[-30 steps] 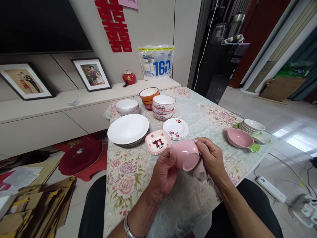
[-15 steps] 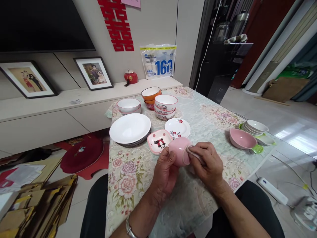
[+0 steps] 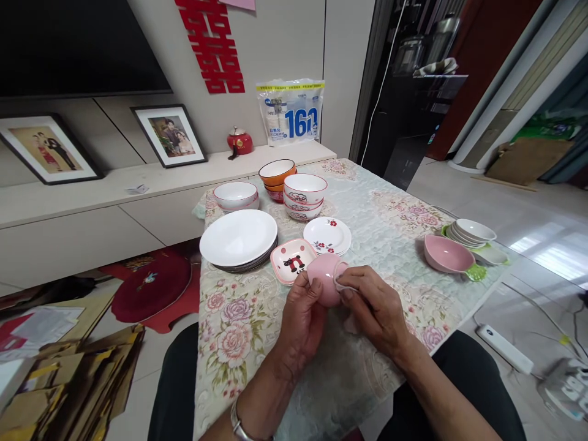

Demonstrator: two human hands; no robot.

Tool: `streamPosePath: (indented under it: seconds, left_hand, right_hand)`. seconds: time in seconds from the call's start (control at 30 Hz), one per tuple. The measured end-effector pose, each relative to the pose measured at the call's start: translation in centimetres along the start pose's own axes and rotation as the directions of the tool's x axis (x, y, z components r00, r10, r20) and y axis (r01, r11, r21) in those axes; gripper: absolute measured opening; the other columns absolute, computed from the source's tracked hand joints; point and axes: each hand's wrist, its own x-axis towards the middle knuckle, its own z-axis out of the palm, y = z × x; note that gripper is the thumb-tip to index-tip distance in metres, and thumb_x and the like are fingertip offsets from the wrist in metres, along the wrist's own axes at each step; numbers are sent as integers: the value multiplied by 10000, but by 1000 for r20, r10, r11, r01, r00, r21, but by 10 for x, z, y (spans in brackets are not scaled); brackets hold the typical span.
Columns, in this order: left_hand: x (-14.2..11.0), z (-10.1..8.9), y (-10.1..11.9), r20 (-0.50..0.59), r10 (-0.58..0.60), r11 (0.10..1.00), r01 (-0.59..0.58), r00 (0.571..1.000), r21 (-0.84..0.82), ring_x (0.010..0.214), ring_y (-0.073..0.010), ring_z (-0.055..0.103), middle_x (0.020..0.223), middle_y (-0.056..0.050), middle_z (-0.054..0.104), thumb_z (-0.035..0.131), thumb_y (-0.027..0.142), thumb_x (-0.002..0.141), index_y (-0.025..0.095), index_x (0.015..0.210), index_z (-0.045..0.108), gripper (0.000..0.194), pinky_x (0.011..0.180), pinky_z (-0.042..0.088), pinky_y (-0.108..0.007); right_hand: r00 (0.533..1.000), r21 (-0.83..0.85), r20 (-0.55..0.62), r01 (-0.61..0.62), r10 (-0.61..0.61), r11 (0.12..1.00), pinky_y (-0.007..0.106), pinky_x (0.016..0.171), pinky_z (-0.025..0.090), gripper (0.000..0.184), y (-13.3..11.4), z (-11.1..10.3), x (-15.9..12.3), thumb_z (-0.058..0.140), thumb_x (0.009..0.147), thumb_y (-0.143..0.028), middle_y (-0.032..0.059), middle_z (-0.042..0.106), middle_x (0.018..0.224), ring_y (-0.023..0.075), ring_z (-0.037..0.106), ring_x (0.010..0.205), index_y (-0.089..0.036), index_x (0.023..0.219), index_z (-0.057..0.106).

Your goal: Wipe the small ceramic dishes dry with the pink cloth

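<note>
Gripping the pink bowl (image 3: 324, 282) in the head view, your left hand (image 3: 304, 309) is clamped on its left side, thumb against the outer wall. Your right hand (image 3: 374, 303) pinches a pale cloth (image 3: 345, 286) against the bowl's foot, so both hands meet at this one piece, raised above the near part of the desk (image 3: 362, 205). You have the bowl tipped on its side: the foot points right, the mouth left, and the axis through them runs roughly across your body. Its inside is hidden from you.

Just beyond it you have a square cat dish (image 3: 289, 260), partly covered by the bowl. To its left is a pile of large plates (image 3: 239, 237), a white one on top; to its right, small flowered plates (image 3: 327, 234). You cannot count either pile surely. Behind them, you can count three patterned white bowls (image 3: 304, 197) nested together, two red-rimmed bowls (image 3: 236, 195) nested to the left, and two orange bowls (image 3: 277, 177) above a red bowl (image 3: 275, 196). Well to your right, one pink dish (image 3: 446, 254) with a green handle sits beside nested small white bowls (image 3: 475, 231).

On the cabinet (image 3: 110, 199) are one lidded red pot (image 3: 241, 142), two picture frames (image 3: 169, 136) and one plastic bag (image 3: 291, 116), with pale contents showing through.
</note>
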Motion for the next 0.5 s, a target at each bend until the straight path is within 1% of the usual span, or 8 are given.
streamPosePath:
  seconds: [0.07,0.1,0.17,0.23,0.33,0.43,0.5]
  left_hand:
    - [-2,2,-2,6,-32,999,32,999,-3,1077,-233,650,1125,-88,734,761,249,807,173,1093,696,303,1011,458,-391]
    - [-2,2,-3,5,-41,999,41,999,-3,1076,-234,650,1124,-88,735,774,246,793,170,1079,700,305,1011,459,-389]
    - [-2,3,-6,-4,-45,999,45,999,2,1090,-240,645,1129,-90,736,802,250,762,164,1061,708,325,1016,457,-385]
    - [-2,3,-6,-22,-34,999,34,999,9,1102,-247,642,1136,-93,736,819,262,742,161,1050,712,342,1022,454,-384]
    - [0,2,-2,-49,-14,1000,15,999,11,1102,-249,647,1107,-86,744,818,265,741,163,1035,707,331,1021,455,-383]
    - [0,3,1,-50,-19,1000,20,999,15,1109,-258,649,1071,-88,748,808,265,750,160,1048,698,335,1013,461,-389]
    - [0,4,1,-37,-34,999,35,999,21,1116,-261,647,1088,-94,744,808,268,749,156,1053,697,343,1016,459,-388]
  right_hand:
    - [999,13,-28,-19,19,1000,354,804,531,286,1,-1,1,489,936,-74,97,622,1053,204,611,987,-210,1109,673]
    - [998,-9,-63,-27,26,1000,350,789,531,293,3,-1,2,486,934,-74,97,612,1052,200,610,976,-214,1096,686]
    - [989,-78,-144,-50,39,996,341,755,530,286,9,0,2,495,929,-76,90,607,1009,194,610,929,-217,1068,702]
    - [979,-137,-196,-81,53,987,339,733,528,263,13,2,1,515,926,-87,79,616,953,191,613,881,-220,1051,704]
    - [984,-120,-169,-72,51,990,333,712,528,228,9,7,1,533,917,-90,60,643,899,188,627,840,-228,1012,688]
    - [993,-29,-119,16,-19,999,330,702,527,219,2,8,1,534,906,-68,42,665,842,187,635,822,-234,955,668]
    - [991,-12,-123,45,-46,999,340,707,527,220,1,7,3,531,903,-68,38,673,831,190,634,820,-238,951,663]
